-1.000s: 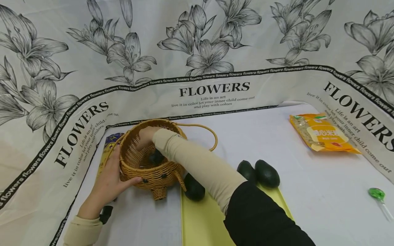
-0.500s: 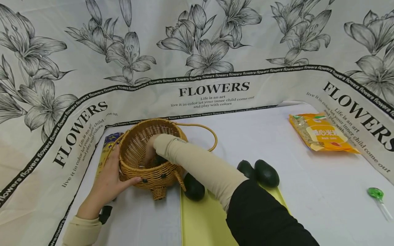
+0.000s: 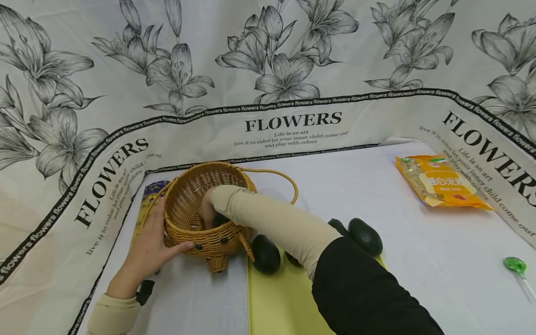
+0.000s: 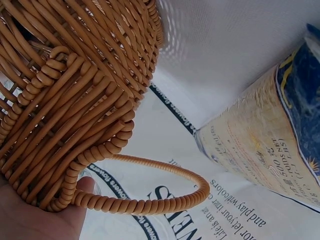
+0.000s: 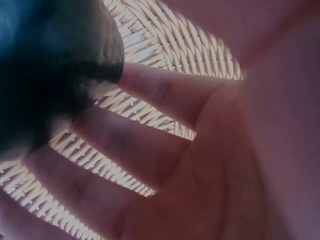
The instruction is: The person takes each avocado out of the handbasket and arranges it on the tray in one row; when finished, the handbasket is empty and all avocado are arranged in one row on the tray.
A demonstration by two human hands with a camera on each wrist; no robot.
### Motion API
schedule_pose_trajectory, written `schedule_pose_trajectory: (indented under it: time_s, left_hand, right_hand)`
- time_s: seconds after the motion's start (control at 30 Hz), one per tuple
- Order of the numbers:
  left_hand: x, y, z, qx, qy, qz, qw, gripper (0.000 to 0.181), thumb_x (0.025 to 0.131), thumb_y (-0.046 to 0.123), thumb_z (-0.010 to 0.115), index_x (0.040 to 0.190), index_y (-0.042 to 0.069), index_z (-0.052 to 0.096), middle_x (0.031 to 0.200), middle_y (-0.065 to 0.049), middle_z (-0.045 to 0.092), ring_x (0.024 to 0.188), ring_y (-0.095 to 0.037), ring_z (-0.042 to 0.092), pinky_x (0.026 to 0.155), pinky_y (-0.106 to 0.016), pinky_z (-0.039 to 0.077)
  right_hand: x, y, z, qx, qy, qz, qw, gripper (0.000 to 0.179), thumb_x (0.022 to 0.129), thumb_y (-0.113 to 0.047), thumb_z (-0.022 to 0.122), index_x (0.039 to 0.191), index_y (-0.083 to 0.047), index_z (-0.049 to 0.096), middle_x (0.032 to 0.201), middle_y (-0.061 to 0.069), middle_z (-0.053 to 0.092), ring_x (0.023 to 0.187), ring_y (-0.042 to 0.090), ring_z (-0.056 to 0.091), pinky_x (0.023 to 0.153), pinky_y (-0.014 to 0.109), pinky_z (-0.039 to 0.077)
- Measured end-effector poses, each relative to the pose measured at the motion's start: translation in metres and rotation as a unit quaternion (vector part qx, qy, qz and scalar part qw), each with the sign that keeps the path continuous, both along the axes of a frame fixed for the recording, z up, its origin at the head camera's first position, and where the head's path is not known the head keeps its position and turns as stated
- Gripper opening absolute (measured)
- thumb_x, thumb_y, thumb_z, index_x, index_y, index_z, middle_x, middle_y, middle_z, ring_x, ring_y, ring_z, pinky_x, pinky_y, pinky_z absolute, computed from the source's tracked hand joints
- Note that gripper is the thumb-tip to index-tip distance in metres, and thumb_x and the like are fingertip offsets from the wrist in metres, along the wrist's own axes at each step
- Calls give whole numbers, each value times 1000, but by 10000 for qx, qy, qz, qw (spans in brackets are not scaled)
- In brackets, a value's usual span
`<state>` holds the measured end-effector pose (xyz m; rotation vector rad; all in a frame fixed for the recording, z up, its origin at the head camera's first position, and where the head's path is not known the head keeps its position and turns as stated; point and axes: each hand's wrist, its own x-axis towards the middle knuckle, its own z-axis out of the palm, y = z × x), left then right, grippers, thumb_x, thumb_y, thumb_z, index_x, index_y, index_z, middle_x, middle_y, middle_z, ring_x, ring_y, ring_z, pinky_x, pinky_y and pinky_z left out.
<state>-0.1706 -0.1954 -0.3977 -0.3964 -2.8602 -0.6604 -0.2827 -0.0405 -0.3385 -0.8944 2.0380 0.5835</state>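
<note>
A wicker basket (image 3: 197,239) with an animal face and looped handles stands at the left in the head view. My left hand (image 3: 144,251) rests against its left side, thumb reaching straight across the front and fingers along the wall. In the left wrist view, the palm lies at the basket's ear-like flap (image 4: 75,130). My right hand (image 3: 206,210) is down inside the basket. In the right wrist view, its spread fingers (image 5: 165,100) reach round a dark green avocado (image 5: 55,75), their tips hidden behind it. Another avocado (image 3: 266,254) lies just right of the basket.
A yellow tray (image 3: 272,302) extends under my right arm, with more avocados (image 3: 365,236) at its far end. An orange food packet (image 3: 444,181) lies at the right, above a green lollipop-like thing (image 3: 515,265). A yellow-and-blue bag (image 3: 146,200) stands behind my left hand.
My right hand has moved from the basket's inner far wall down and right onto the avocado inside. My left hand and the basket stay in place.
</note>
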Motion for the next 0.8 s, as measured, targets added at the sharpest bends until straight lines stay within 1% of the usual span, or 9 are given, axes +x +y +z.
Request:
schedule_pose_trajectory:
  time_s: [0.07,0.13,0.27,0.33,0.37,0.4,0.53,0.7,0.8]
  left_hand:
    - [0,0,0,6,14,-8,10000,124,72,54,75,152,9,-8,157,-25,8,140,-49,20,106,-66,26]
    - [0,1,0,16,24,-10,10000,124,72,54,75,152,9,-8,157,-25,8,140,-48,19,106,-66,26]
    - [1,2,1,17,53,-21,10000,123,72,54,75,152,8,-7,157,-24,8,140,-48,19,106,-66,26]
    - [1,2,1,23,49,-27,10000,123,72,54,75,152,8,-7,157,-24,7,140,-48,19,106,-66,26]
    - [2,2,1,27,34,-25,10000,123,72,54,74,152,8,-7,157,-23,7,140,-48,19,107,-65,26]
    - [2,2,1,36,25,-19,10000,123,72,54,74,152,9,-8,157,-23,6,140,-48,18,107,-65,25]
    - [3,3,0,39,10,0,10000,124,72,55,74,152,8,-8,157,-24,7,140,-48,18,107,-65,25]
    - [3,4,-1,0,36,9,10000,123,72,56,74,152,7,-6,157,-23,7,140,-47,19,107,-65,26]
    - [4,4,-2,-26,21,37,10000,124,71,57,74,152,6,-5,157,-23,8,140,-48,20,107,-65,26]
  right_hand:
    - [0,0,0,8,-67,23,10000,51,93,-48,48,142,-34,40,154,-10,27,142,11,29,113,28,34]
    - [1,1,1,-11,-103,-75,9999,51,93,-46,50,141,-33,41,154,-10,29,141,11,30,112,28,35]
    - [1,5,3,-132,-155,-775,9968,50,90,-43,57,138,-30,48,152,-11,32,138,11,35,110,30,38]
    - [1,6,4,-233,-188,-1301,9911,49,88,-41,61,133,-27,54,150,-11,35,135,12,39,108,31,40]
    - [1,6,4,-262,-197,-1492,9883,47,87,-40,63,131,-27,56,150,-11,36,133,12,40,107,31,42]
    - [1,5,4,-267,-212,-1589,9867,46,86,-40,64,130,-27,57,149,-10,37,132,12,42,106,31,42]
    - [-2,2,1,-89,-218,-1421,9896,46,88,-39,61,133,-26,55,148,-10,39,131,12,43,105,30,43]
    - [-5,-3,-6,379,-54,-993,9943,52,93,-41,52,142,-28,42,154,-10,30,138,12,35,110,28,39]
    - [-5,-6,-9,575,-29,-964,9937,53,94,-42,49,144,-28,39,155,-9,27,140,12,32,111,27,37]
